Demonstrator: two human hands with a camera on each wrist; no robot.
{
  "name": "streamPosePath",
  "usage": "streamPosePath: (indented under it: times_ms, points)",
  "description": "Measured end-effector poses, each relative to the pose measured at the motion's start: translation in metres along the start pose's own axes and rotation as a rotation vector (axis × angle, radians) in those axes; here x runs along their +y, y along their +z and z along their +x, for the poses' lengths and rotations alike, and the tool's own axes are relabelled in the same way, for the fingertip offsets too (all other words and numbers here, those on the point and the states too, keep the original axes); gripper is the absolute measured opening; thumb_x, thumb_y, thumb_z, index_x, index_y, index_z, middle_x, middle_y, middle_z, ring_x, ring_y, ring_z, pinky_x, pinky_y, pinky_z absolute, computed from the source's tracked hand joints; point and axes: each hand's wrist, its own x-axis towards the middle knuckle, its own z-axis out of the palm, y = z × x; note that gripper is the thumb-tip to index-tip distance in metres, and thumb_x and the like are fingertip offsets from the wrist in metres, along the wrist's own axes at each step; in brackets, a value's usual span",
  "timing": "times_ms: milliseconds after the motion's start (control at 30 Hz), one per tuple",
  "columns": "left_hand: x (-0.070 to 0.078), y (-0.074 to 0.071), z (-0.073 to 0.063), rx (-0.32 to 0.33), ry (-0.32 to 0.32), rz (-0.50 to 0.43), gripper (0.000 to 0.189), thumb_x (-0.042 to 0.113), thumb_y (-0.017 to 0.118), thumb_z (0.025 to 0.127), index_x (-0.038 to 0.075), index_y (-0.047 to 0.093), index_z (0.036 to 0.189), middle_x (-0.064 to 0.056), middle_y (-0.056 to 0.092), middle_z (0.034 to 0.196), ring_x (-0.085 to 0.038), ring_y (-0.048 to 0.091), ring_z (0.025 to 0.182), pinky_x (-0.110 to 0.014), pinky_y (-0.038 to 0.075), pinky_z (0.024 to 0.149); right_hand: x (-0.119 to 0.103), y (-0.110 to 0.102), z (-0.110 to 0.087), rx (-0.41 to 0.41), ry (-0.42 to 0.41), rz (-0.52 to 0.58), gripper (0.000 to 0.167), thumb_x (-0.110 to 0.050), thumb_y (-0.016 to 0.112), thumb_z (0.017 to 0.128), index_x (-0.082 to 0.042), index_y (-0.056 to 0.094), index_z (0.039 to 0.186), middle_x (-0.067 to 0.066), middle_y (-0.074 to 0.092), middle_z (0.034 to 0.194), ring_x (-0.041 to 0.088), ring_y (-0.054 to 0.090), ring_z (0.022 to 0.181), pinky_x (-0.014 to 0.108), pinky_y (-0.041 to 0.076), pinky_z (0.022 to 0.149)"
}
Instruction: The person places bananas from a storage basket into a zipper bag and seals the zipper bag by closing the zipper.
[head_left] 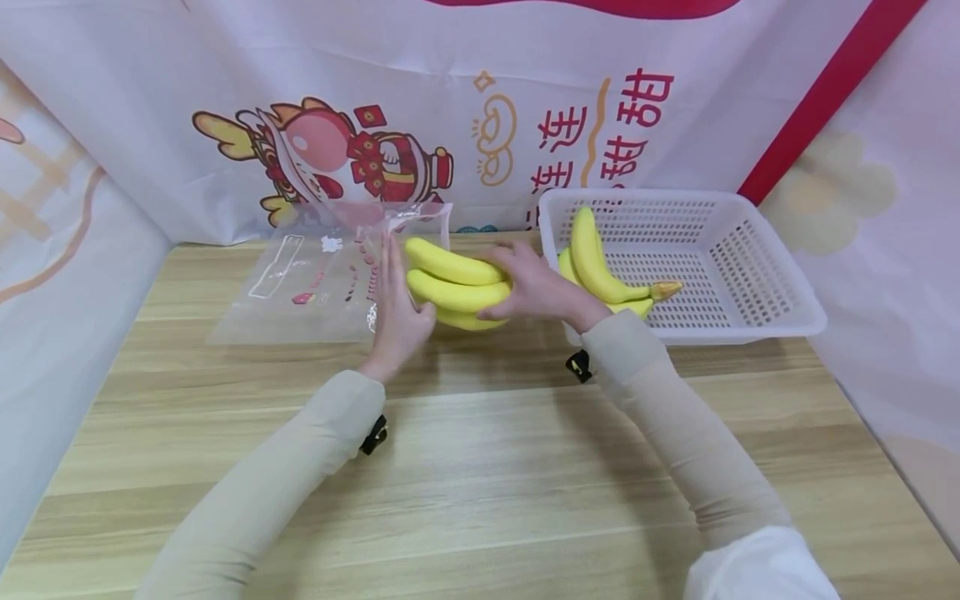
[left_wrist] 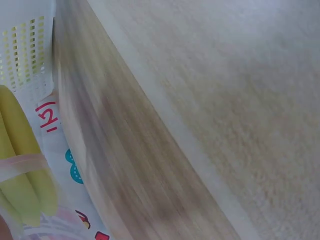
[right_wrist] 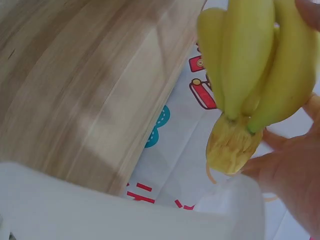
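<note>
A bunch of yellow bananas is held up over the table, its tips pointing left. My right hand grips it at the stem end, thumb and fingers spread round it; the brown stem shows in the right wrist view. To the left lies a clear printed plastic bag, its mouth edge raised near the bananas. My left hand is at that mouth, fingers straight against the plastic and thumb apart, close to the banana tips. The bag's edge crosses the bananas in the left wrist view.
A white perforated basket stands at the back right with more bananas inside at its left end. Printed cloth hangs behind the wooden table. My right forearm passes over the basket's near left corner.
</note>
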Motion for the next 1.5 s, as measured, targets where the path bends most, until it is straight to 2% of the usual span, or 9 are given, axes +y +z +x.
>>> streamPosePath:
  times_ms: [100, 267, 667, 1000, 1233, 1300, 1367, 1433, 1500]
  points:
    - [0.001, 0.0, 0.0, 0.001, -0.002, -0.021, 0.101, -0.005, 0.055, 0.074, 0.015, -0.003, 0.155, 0.003, -0.01, 0.163, -0.017, -0.003, 0.151, -0.044, 0.005, 0.123, 0.0, -0.001, 0.002, 0.005, 0.006, 0.019, 0.08, -0.034, 0.082, 0.071, -0.015, 0.047, 0.14, 0.02, 0.042, 0.141, 0.031, 0.043, 0.124, 0.048, 0.039, 0.104]
    - [0.004, 0.001, -0.003, 0.005, 0.014, -0.048, 0.098, -0.006, 0.054, 0.075, 0.013, -0.001, 0.155, 0.002, -0.009, 0.163, -0.018, -0.002, 0.151, -0.044, 0.005, 0.123, 0.0, 0.0, 0.004, -0.015, -0.016, 0.071, 0.079, -0.032, 0.081, 0.073, -0.013, 0.045, 0.141, 0.007, 0.06, 0.118, 0.019, 0.053, 0.094, 0.034, 0.045, 0.086]
    - [0.004, 0.003, -0.004, 0.035, 0.051, -0.07, 0.097, -0.009, 0.051, 0.074, 0.013, 0.002, 0.155, 0.003, -0.005, 0.163, -0.017, 0.001, 0.151, -0.043, 0.007, 0.123, 0.0, 0.006, 0.004, -0.056, 0.052, 0.112, 0.065, -0.043, 0.074, 0.08, -0.011, 0.05, 0.132, 0.005, 0.059, 0.095, 0.017, 0.053, 0.082, 0.031, 0.046, 0.076]
    - [0.004, 0.005, -0.007, 0.018, 0.056, -0.073, 0.092, -0.008, 0.049, 0.072, 0.006, 0.009, 0.154, -0.005, 0.005, 0.163, -0.021, 0.008, 0.15, -0.042, 0.008, 0.124, 0.002, 0.007, 0.005, 0.007, 0.037, 0.127, 0.074, -0.044, 0.076, 0.077, -0.011, 0.048, 0.137, 0.003, 0.059, 0.103, 0.017, 0.052, 0.088, 0.03, 0.045, 0.08]
    - [0.005, 0.006, -0.007, 0.002, 0.084, -0.044, 0.089, -0.006, 0.05, 0.073, 0.004, 0.012, 0.153, -0.008, 0.007, 0.163, -0.023, 0.009, 0.15, -0.043, 0.007, 0.124, -0.001, 0.007, 0.007, 0.062, 0.111, 0.125, 0.071, -0.048, 0.075, 0.076, -0.008, 0.052, 0.13, 0.006, 0.062, 0.103, 0.02, 0.057, 0.089, 0.032, 0.05, 0.08]
    - [0.005, 0.008, -0.009, -0.007, 0.112, -0.031, 0.089, -0.005, 0.05, 0.073, 0.003, 0.012, 0.153, -0.009, 0.008, 0.163, -0.024, 0.009, 0.15, -0.045, 0.007, 0.123, -0.002, 0.008, 0.009, 0.091, 0.107, 0.096, 0.073, -0.048, 0.077, 0.075, -0.006, 0.053, 0.13, 0.011, 0.061, 0.114, 0.024, 0.057, 0.098, 0.036, 0.049, 0.087]
    - [0.006, 0.01, -0.01, -0.018, 0.126, -0.025, 0.088, -0.004, 0.05, 0.074, 0.003, 0.012, 0.153, -0.009, 0.008, 0.163, -0.024, 0.009, 0.15, -0.046, 0.008, 0.123, -0.004, 0.009, 0.011, 0.111, 0.1, 0.086, 0.073, -0.046, 0.078, 0.074, -0.007, 0.054, 0.131, 0.018, 0.052, 0.133, 0.031, 0.051, 0.118, 0.045, 0.044, 0.1]
    - [0.007, 0.01, -0.011, -0.023, 0.123, -0.027, 0.089, -0.004, 0.05, 0.074, 0.004, 0.011, 0.153, -0.007, 0.007, 0.163, -0.024, 0.009, 0.151, -0.048, 0.007, 0.123, -0.005, 0.011, 0.013, 0.119, 0.104, 0.087, 0.074, -0.044, 0.079, 0.073, -0.01, 0.054, 0.134, 0.022, 0.033, 0.15, 0.038, 0.035, 0.136, 0.054, 0.032, 0.111]
    - [0.008, 0.01, -0.01, -0.018, 0.113, -0.036, 0.088, -0.003, 0.05, 0.075, 0.006, 0.011, 0.154, -0.005, 0.007, 0.163, -0.023, 0.007, 0.151, -0.048, 0.006, 0.123, -0.005, 0.012, 0.014, 0.119, 0.121, 0.091, 0.075, -0.044, 0.079, 0.073, -0.013, 0.053, 0.136, 0.022, 0.018, 0.158, 0.042, 0.018, 0.145, 0.06, 0.02, 0.116]
